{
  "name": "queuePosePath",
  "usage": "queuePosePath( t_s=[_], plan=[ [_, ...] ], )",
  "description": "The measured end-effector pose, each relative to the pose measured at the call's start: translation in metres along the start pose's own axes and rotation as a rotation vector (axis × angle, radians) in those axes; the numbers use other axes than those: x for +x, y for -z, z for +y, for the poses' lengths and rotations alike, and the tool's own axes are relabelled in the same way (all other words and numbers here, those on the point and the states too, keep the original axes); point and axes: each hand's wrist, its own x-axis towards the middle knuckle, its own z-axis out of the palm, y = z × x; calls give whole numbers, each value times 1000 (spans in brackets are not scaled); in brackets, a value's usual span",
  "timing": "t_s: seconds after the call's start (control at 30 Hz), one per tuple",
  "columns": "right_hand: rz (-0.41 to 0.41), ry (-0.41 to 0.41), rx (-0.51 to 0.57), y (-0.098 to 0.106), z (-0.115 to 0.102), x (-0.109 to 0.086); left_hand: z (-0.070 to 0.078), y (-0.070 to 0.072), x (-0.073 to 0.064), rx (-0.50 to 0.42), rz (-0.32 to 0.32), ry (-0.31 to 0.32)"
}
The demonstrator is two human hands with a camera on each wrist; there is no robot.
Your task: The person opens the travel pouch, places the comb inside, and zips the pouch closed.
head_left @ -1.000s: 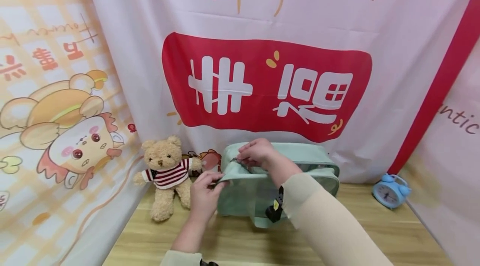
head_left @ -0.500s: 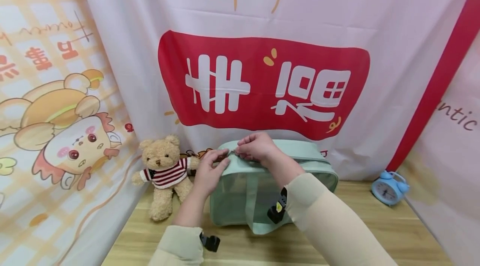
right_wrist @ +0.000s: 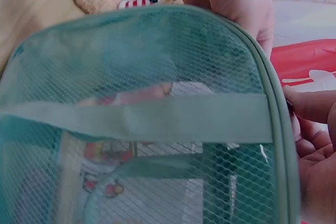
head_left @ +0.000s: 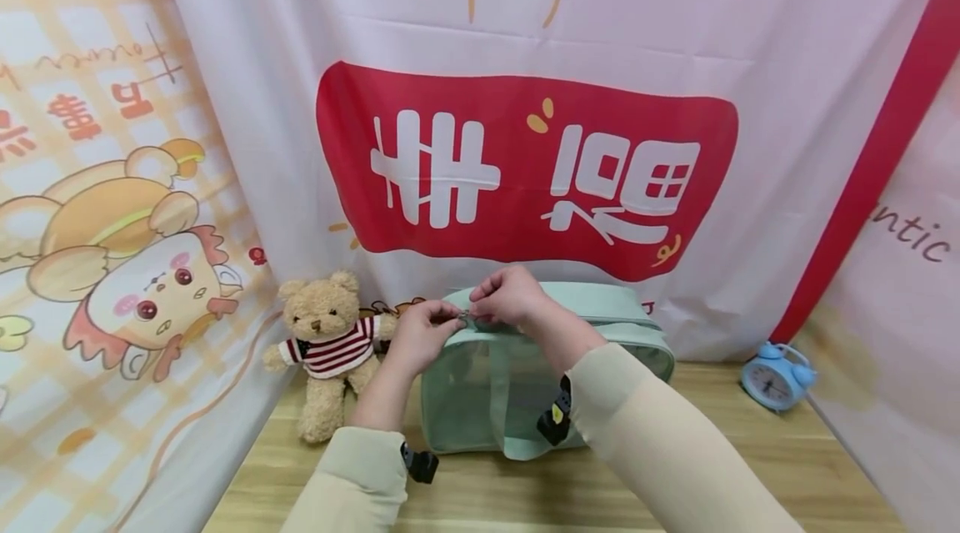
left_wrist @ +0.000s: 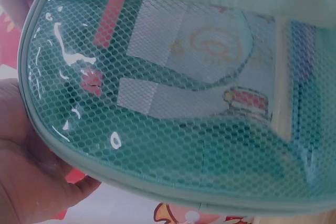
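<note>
A mint-green mesh bag (head_left: pixel 461 399) stands on the wooden table, its strap handle (head_left: pixel 498 399) hanging down the front. At its top left corner my left hand (head_left: pixel 416 337) pinches the edge beside the zipper between thumb and fingers. My right hand (head_left: pixel 512 299) is close beside it, thumb and forefinger pinching a small dark zipper pull (right_wrist: pixel 290 107). Through the mesh panel (left_wrist: pixel 157 129) in the left wrist view, the printed backdrop shows. The right wrist view has the zipper seam (right_wrist: pixel 281 129) running down next to my right fingers.
A teddy bear (head_left: pixel 326 349) in a striped sweater sits left of the bag, near my left forearm. A light blue alarm clock (head_left: pixel 778 376) stands at the table's right side. Printed cloth (head_left: pixel 247 99) hangs behind and on both sides of the wooden table (head_left: pixel 480 491).
The bag's gaping top left corner has drawn together. My left hand has moved up along the bag's edge to the zipper, near my right hand, and the bag's front has shifted slightly left.
</note>
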Motion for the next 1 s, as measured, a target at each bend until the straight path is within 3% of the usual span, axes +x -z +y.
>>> queuePosePath(
  t_s=[0.23,0.6,1.0],
  plan=[
    [9,-81,4,19,3,1,0,-1,4,71,25,-41],
    [-29,-138,43,49,4,-8,-2,-6,-1,119,98,-71],
    [0,-167,112,85,12,-21,-1,-3,0,141,78,-88]
  ],
)
